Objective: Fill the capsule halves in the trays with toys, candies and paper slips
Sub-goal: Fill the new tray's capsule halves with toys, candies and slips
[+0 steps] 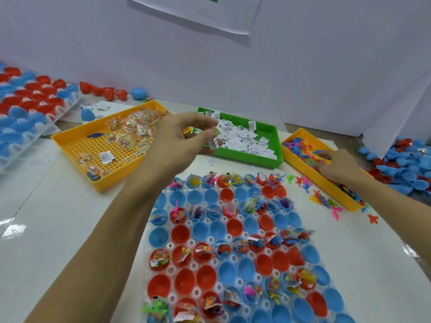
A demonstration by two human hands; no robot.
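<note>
A white tray in front of me holds rows of red and blue capsule halves; some hold toys, candy bags and slips, others are bare inside. My left hand hovers above the tray's far edge and pinches a few white paper slips between thumb and fingers. My right hand reaches into the right yellow bin of small plastic toys, fingers curled among them; whether it holds one is hidden. The green bin holds the loose slips. Candy bags lie in the left yellow bin.
A second tray of red and blue capsule halves sits at far left. Loose red and blue halves pile at far right and along the back wall. Stray toys lie on the table by the right bin.
</note>
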